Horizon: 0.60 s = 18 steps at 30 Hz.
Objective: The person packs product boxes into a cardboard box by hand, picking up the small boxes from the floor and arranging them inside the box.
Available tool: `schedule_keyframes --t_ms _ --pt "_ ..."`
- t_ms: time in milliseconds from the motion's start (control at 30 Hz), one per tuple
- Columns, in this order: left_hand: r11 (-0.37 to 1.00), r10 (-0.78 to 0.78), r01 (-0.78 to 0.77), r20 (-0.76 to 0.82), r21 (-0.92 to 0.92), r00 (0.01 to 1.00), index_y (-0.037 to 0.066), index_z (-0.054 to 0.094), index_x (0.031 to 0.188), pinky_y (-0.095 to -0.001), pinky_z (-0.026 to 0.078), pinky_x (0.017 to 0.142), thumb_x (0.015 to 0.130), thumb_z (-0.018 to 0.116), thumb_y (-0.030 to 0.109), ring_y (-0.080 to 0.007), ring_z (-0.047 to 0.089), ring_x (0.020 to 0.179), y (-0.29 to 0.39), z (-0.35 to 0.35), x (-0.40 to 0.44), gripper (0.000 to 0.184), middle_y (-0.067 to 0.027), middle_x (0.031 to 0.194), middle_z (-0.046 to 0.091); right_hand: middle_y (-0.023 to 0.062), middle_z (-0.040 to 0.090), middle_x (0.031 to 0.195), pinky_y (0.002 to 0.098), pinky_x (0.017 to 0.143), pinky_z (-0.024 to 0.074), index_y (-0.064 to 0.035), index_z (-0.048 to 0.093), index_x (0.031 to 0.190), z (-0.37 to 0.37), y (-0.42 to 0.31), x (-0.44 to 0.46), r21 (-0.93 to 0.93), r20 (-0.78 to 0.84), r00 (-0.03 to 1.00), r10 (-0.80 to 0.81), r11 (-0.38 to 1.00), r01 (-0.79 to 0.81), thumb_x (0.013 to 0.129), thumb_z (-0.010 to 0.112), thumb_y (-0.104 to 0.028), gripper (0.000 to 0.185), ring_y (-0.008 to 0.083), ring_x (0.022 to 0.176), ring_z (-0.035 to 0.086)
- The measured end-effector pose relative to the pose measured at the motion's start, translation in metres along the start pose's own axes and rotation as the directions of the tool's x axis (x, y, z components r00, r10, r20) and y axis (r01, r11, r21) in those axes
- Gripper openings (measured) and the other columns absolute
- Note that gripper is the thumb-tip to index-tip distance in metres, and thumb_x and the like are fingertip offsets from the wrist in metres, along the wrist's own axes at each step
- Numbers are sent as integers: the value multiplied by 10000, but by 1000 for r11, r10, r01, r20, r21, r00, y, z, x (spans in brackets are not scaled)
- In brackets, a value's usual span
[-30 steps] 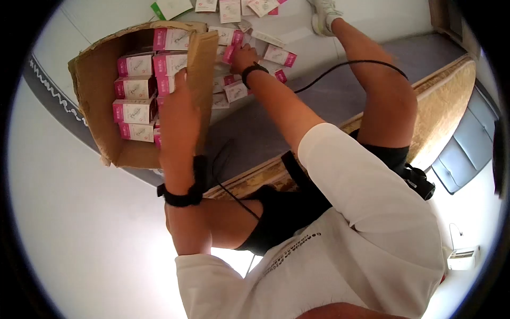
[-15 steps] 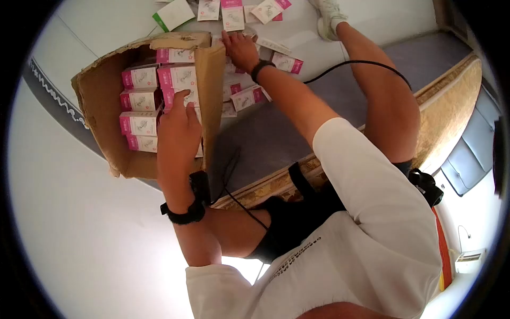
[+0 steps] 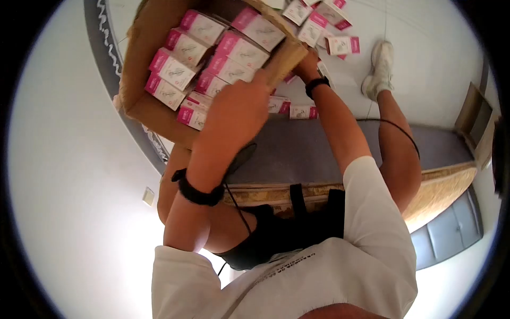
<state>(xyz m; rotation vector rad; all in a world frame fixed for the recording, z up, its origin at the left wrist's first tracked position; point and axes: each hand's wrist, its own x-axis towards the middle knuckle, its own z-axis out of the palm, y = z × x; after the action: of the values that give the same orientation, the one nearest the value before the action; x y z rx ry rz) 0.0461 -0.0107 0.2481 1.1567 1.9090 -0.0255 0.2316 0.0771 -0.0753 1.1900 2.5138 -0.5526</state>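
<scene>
A cardboard carton (image 3: 154, 119), tilted at the upper left, holds several rows of pink-and-white small boxes (image 3: 175, 72). My left hand (image 3: 236, 114) is over its near side, with its fingers closed on the side wall; part of the grip is hidden. At the carton's right corner, my right hand (image 3: 306, 65) is up against the outside of the flap, and its fingers are mostly hidden. More pink-and-white boxes (image 3: 312, 29) lie scattered on the floor just beyond my right hand.
A grey surface (image 3: 297, 151) with a patterned, light-brown edge runs across in front of my body. My foot in a light shoe (image 3: 380, 69) is on the floor at the right. A black cable (image 3: 396, 126) loops by my leg. White wall fills the left.
The carton has turned and tilted, and the view has shifted. My left hand has moved from the boxes inside to the carton's side. My right hand has come from the loose boxes to its corner.
</scene>
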Motion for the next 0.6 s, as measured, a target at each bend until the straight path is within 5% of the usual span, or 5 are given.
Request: schedule_keyframes --t_ms 100,233,433,533,600 --pt "995 86 -85 16 -57 996 -51 526 1110 -475 538 648 832 517 44 -402 659 730 2 4 -6 294 -259 764 641 185 577 1119 554 779 453 -197 313 1473 17 13 5 110 17 997 -69 992 66 842 602 -331 707 377 952 609" --pt "996 93 -92 22 -14 995 -51 537 1102 -461 541 645 827 518 49 -393 666 735 1 1 -11 293 -246 766 649 158 576 1147 532 779 464 -149 368 1444 28 19 0 -12 -140 980 -141 990 141 850 595 -377 676 372 979 605" --pt "980 148 -148 -12 -136 989 -11 526 1127 -506 516 651 927 490 177 -429 631 699 -21 4 -10 277 -242 746 635 91 548 1194 515 788 469 -134 536 1289 14 19 -9 54 -98 987 -124 990 130 822 635 -398 545 329 1034 584" --pt "997 -64 66 -33 37 997 25 530 1193 -499 497 828 906 523 186 -395 608 961 -57 3 10 329 -231 972 643 85 545 1159 506 783 471 -150 543 1289 21 28 -8 105 -125 982 -142 982 156 794 671 -408 573 321 1071 565" --pt "930 -23 61 -107 363 994 57 514 1256 -495 421 996 905 538 218 -339 482 1222 -124 39 30 386 -184 1242 554 113 561 1154 505 786 479 -159 506 1326 -3 10 -18 -126 -11 999 -44 991 42 751 720 -389 655 333 1056 578"
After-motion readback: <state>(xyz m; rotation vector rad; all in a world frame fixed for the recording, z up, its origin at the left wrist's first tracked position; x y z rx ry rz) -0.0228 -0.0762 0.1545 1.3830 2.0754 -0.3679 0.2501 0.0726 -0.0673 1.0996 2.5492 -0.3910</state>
